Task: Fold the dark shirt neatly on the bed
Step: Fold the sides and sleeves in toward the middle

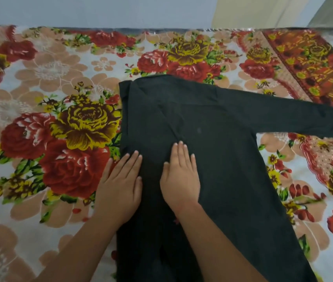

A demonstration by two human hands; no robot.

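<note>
The dark shirt [218,139] lies flat on the bed [45,94], which is covered by a floral sheet. Its left side is folded in to a straight edge, and its right sleeve stretches out to the right edge of the view. My left hand [121,184] rests palm down on the shirt's left folded edge, fingers together and partly over the sheet. My right hand [180,178] lies flat on the middle of the shirt, fingers extended. Neither hand grips the cloth. The shirt's lower hem runs out of view at the bottom.
A pale wall [100,11] stands behind the bed's far edge. A light curtain or cloth [263,11] hangs at the upper right. Bare floral sheet spreads to the left of the shirt and beyond its right side.
</note>
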